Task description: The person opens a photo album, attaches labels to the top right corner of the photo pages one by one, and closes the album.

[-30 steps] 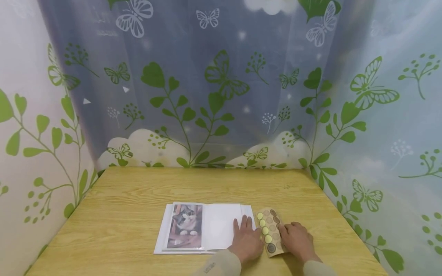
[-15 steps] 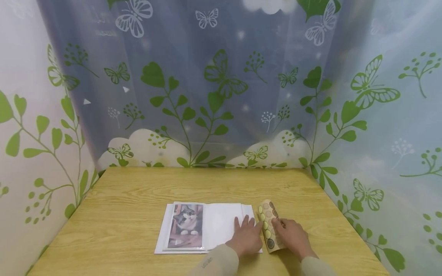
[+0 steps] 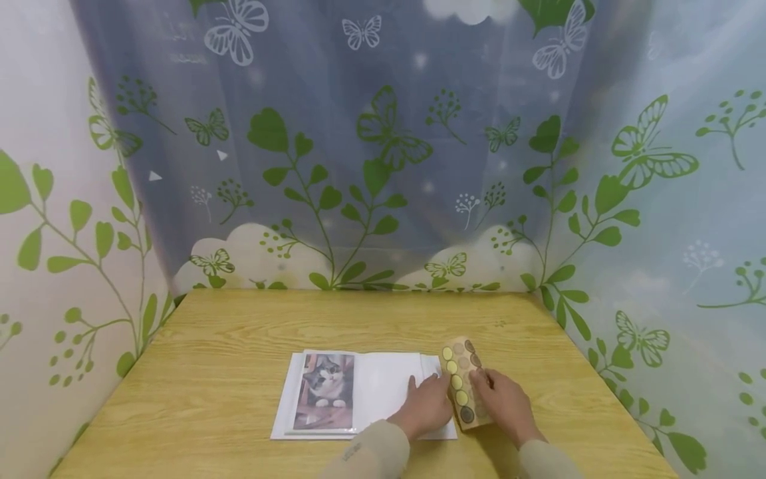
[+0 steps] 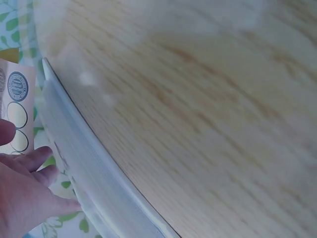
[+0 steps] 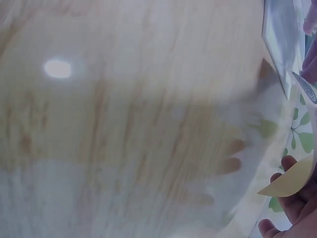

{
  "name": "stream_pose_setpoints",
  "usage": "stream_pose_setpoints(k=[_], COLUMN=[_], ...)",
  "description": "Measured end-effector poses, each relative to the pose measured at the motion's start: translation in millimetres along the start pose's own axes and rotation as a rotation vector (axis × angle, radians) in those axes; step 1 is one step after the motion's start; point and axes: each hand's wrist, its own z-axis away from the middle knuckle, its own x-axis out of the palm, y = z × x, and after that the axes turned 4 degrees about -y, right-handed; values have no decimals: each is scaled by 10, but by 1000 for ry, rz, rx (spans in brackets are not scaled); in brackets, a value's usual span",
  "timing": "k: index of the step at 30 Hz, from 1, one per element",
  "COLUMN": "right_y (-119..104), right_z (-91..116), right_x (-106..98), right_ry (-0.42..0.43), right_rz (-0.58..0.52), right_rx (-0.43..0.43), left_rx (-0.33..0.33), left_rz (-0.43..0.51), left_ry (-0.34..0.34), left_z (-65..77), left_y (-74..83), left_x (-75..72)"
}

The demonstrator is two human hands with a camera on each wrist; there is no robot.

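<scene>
My right hand (image 3: 505, 402) grips the right side of a tan sticker sheet (image 3: 462, 392), thumb on its face and fingers behind. Round stickers in yellow, tan, brown and grey line the sheet, which is raised and tilted. At the sheet's left edge, my left hand (image 3: 426, 406) pinches it, its other fingers over the album's right page. In the right wrist view the sheet's pale back (image 5: 292, 181) curves over the right fingers. An open white photo album (image 3: 389, 382) lies to the left. A cat photo (image 3: 326, 391) fills its left page; the right page is plain white.
The wood-grain table (image 3: 239, 326) carries the album near its front edge. Patterned curtains (image 3: 335, 133) with green leaves and butterflies enclose the table at the back and both sides.
The sticker sheet has been lifted off the table, bent, then flattened out facing me. My right hand has risen slightly with it. My left fingers have drawn in from lying spread on the page.
</scene>
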Motion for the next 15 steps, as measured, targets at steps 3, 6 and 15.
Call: stream_pose_setpoints(k=[3, 6, 15], right_y=[-32, -76, -149], right_z=[-2, -1, -1], right_x=[-2, -9, -19], right_ry=[-4, -12, 7], right_rz=[-11, -22, -14], right_rx=[2, 16, 43], left_rx=[0, 10, 46], left_rz=[56, 136, 459], left_ry=[24, 47, 124], left_z=[-3, 4, 49], left_y=[-5, -24, -115], left_x=[-43, -84, -155])
